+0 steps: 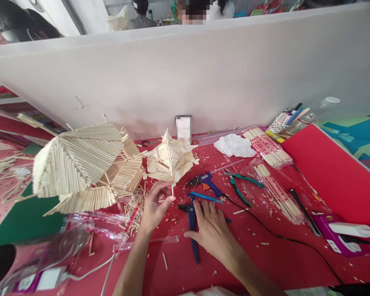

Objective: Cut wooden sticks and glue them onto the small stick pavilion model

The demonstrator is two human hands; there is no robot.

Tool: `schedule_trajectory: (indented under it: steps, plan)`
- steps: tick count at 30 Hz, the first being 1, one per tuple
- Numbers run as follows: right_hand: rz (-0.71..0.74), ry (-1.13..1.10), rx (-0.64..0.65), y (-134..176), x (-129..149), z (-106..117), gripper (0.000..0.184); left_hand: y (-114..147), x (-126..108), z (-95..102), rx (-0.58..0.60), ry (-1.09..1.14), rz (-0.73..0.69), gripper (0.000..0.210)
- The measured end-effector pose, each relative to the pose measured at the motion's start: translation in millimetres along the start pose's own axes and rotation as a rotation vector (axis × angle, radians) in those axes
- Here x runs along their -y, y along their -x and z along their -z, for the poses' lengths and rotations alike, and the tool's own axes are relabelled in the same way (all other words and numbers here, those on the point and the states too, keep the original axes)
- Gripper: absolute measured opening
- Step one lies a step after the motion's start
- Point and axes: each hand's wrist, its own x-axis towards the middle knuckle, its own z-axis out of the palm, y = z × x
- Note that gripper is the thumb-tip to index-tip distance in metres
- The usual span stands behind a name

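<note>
My left hand (157,205) pinches a short wooden stick (172,189), held upright between thumb and fingers. Just beyond it stands a small pointed-roof model (170,158) built of cut sticks. My right hand (214,226) lies palm down with fingers spread, partly over a blue-handled cutter (192,226); its fingers reach toward a light-blue pen-like item (206,197). A blue glue gun (208,181) rests beyond that hand, with green-handled pliers (240,185) to its right. At left is a larger stick-built model (80,158) with a wide slatted roof.
Packs of chopsticks (267,148) and crumpled white paper (234,145) lie at the right rear. A red board (336,172) leans in from the right. A clear bottle (46,250) is at front left. A white partition (185,74) closes off the back. Stick scraps litter the red table.
</note>
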Motion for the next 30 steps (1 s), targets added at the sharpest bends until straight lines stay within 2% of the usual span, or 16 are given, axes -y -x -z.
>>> schedule_trajectory:
  steps: [4, 7, 11, 15, 19, 23, 26, 30]
  plan:
    - [-0.018, -0.023, 0.026, -1.0, 4.9, 3.4, 0.07, -0.7, -1.7, 0.2, -0.003, -0.007, 0.005, 0.036]
    - [-0.018, -0.101, 0.064, -5.3, -0.4, 16.3, 0.063, -1.3, -2.4, 0.0, -0.001, 0.003, 0.005, 0.036]
    - [0.036, -0.356, 0.088, -8.1, -23.1, 43.1, 0.056, -1.8, -3.1, -0.7, -0.009, 0.004, -0.003, 0.036]
    - [0.043, -0.6, 0.238, -10.2, -54.2, 66.0, 0.046, -2.0, -3.1, -0.9, -0.012, 0.009, -0.008, 0.037]
    - [0.092, -0.891, 0.384, -17.9, -75.0, 74.6, 0.051, -1.9, -2.7, -0.6, -0.008, 0.027, -0.017, 0.035]
    - [0.079, -1.164, 0.514, -27.9, -76.1, 72.7, 0.059, -1.3, -1.6, -0.3, -0.013, 0.032, -0.013, 0.037]
    - [0.097, -1.183, 0.57, -35.0, -72.6, 71.3, 0.06, -0.9, 0.3, 0.3, -0.005, 0.023, -0.014, 0.037]
    - [0.172, -1.096, 0.587, -46.8, -72.3, 76.1, 0.059, -0.5, 3.4, 1.0, 0.005, 0.027, -0.028, 0.035]
